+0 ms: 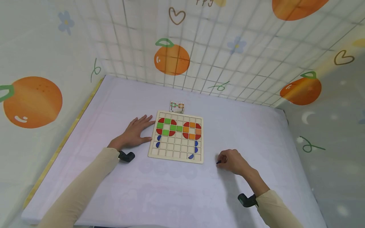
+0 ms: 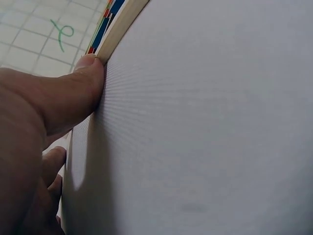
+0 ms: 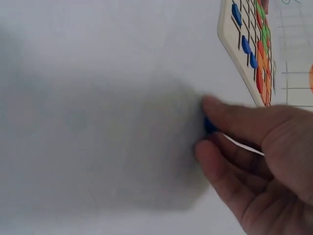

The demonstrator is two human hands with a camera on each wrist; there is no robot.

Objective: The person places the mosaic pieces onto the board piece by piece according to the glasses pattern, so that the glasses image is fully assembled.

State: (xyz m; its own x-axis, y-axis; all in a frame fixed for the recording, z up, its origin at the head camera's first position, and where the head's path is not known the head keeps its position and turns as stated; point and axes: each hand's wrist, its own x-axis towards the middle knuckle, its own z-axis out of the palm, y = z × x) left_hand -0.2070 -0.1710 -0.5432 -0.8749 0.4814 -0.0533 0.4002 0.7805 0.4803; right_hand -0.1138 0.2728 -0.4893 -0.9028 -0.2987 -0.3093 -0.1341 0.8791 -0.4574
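A wooden grid board lies on the white-covered table with red, green, orange and blue flat tiles set in its squares. My left hand rests at its left side with fingers spread, and the thumb touches the board's edge in the left wrist view. To the right of the board, my right hand pinches a small blue tile between thumb and fingertips, low over the table. Most of this tile is hidden by the fingers. Blue half-round tiles sit along the board's lower right squares.
Just behind the board lies a small pattern card with a similar coloured design. A white curtain with printed oranges and a grid hangs beyond the table's back edge. The white cloth covers the table around the board.
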